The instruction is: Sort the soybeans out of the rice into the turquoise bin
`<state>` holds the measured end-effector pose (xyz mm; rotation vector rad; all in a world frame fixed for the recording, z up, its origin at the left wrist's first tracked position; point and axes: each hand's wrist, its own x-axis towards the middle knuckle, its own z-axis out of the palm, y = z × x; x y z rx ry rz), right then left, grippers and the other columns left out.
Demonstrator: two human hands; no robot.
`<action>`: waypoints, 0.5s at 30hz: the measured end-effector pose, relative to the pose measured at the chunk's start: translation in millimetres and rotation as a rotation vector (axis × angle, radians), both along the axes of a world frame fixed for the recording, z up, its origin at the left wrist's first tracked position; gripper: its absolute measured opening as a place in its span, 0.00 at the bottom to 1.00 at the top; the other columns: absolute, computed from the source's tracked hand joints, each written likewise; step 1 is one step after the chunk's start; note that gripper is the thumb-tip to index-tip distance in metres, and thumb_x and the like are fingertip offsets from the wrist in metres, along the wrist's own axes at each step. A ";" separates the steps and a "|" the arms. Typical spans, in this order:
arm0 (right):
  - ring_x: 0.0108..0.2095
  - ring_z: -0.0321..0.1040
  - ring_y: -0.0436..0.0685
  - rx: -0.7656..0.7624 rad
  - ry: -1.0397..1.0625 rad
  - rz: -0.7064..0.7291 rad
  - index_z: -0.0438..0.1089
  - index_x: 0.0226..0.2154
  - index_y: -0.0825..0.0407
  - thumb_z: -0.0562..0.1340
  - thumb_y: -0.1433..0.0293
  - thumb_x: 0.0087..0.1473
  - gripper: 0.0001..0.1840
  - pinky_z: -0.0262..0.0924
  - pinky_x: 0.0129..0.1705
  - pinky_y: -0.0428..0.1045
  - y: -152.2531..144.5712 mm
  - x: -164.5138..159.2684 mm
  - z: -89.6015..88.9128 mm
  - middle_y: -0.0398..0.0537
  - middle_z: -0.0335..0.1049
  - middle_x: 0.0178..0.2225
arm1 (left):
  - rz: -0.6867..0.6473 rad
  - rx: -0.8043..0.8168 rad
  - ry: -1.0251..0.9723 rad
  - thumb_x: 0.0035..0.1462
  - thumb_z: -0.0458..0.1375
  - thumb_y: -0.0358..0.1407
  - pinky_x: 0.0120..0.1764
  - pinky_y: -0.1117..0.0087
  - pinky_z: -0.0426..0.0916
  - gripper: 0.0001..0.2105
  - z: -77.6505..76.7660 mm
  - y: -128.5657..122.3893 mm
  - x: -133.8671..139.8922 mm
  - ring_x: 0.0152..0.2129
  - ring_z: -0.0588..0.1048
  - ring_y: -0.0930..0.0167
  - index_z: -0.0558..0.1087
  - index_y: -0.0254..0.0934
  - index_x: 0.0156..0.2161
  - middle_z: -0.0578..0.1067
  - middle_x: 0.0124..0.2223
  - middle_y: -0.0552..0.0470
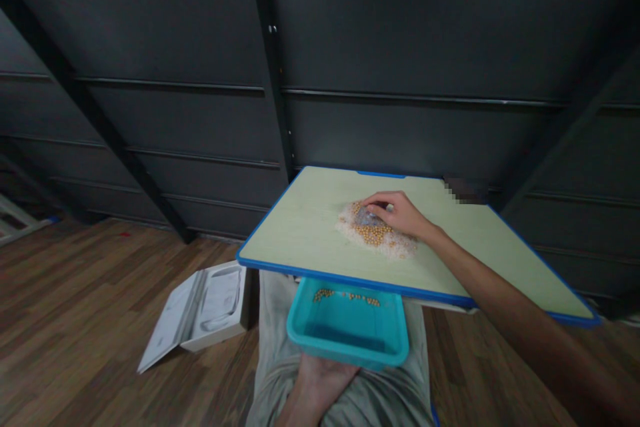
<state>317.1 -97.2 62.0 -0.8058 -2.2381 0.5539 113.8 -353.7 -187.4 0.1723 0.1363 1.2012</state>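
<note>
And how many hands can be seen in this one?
2: the right hand at the mixed pile on the board, and the left hand, partly hidden beneath the teal tub. No other hand shows.

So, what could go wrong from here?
Loose white rice and yellow beans could scatter across the blue-edged table, since the right hand is right over them. The teal tray might tip and spill its contents: the left hand appears to support it from below, near one edge.
</note>
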 end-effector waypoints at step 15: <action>0.48 0.91 0.65 0.068 -0.025 0.000 0.95 0.49 0.42 0.71 0.69 0.72 0.14 0.82 0.56 0.59 -9.0 -5.7 0.2 0.50 0.95 0.50 | -0.024 -0.010 -0.017 0.85 0.55 0.47 0.79 0.38 0.66 0.26 5.3 1.6 -0.2 0.64 0.87 0.51 0.77 0.47 0.79 0.91 0.65 0.40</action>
